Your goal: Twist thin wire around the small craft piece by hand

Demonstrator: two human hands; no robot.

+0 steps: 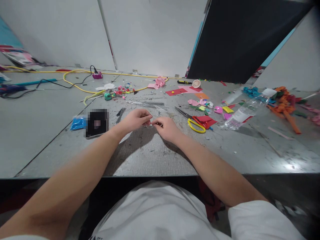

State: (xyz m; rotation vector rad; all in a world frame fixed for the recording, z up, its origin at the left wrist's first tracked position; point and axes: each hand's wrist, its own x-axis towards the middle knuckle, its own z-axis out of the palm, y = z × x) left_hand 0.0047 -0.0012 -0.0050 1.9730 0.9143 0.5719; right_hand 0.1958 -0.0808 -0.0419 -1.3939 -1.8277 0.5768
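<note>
My left hand [135, 120] and my right hand [167, 128] meet over the middle of the grey table [150, 156]. Their fingertips pinch a tiny pale object [149, 125] between them, too small to make out. Both hands rest just above the tabletop. Yellow-handled scissors [193, 121] lie just right of my right hand, partly on red paper [205, 120]. A bundle of thin clear sticks [147, 105] lies just beyond my hands.
A dark phone [97, 123] and a blue packet [78, 122] lie to the left. A clear plastic bottle [243, 113] lies on its side to the right, near orange craft pieces [285, 106]. Coloured paper scraps [200, 100] and a yellow cable [75, 83] cover the far side.
</note>
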